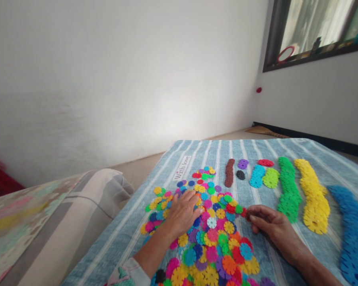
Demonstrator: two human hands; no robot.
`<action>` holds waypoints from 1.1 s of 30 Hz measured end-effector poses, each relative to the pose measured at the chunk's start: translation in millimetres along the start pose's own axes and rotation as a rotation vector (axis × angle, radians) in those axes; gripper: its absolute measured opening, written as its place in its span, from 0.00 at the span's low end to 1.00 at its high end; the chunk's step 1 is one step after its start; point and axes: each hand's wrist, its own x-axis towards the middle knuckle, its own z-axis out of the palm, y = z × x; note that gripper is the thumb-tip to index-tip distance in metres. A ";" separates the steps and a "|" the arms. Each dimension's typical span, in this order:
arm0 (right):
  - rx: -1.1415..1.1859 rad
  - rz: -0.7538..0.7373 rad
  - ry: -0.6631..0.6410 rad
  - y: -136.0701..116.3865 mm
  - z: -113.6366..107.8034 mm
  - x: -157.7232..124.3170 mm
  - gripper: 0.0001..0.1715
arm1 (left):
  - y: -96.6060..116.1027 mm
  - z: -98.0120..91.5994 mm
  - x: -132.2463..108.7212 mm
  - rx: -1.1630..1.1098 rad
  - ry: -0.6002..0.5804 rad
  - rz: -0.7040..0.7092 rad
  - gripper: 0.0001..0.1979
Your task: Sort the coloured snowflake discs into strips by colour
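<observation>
Many flat notched discs in mixed colours form a loose pile (211, 254) on a striped blue cloth (143, 198). My left hand (183, 210) lies palm down on the upper left of the pile, fingers spread. At the pile's right edge, my right hand (265, 222) has thumb and fingers pinched together on a dark red disc (248, 215). Sorted discs lie to the right in overlapping rows: brown (229, 173), green (288, 190), yellow (313, 198) and blue (350, 234). Smaller groups are purple (243, 164), black (240, 174), red (265, 163), light blue (257, 176) and lime (271, 178).
A bed or seat with a grey and white cover (86, 206) stands at the left. A white wall (137, 79) rises behind the cloth. At the upper right is a window (316, 28) with a small round mirror (285, 54) on its sill.
</observation>
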 end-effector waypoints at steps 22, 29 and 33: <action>0.064 -0.032 -0.021 3.4 1.7 3.6 0.14 | -15.3 9.2 55.1 0.076 0.118 -0.265 0.06; 0.055 -0.047 -0.035 2.2 2.3 4.9 0.12 | -18.7 -0.7 57.4 -0.070 0.134 -0.350 0.03; 0.057 -0.054 -0.032 5.5 2.9 7.4 0.12 | -20.9 -10.2 59.4 -0.210 0.210 -0.304 0.08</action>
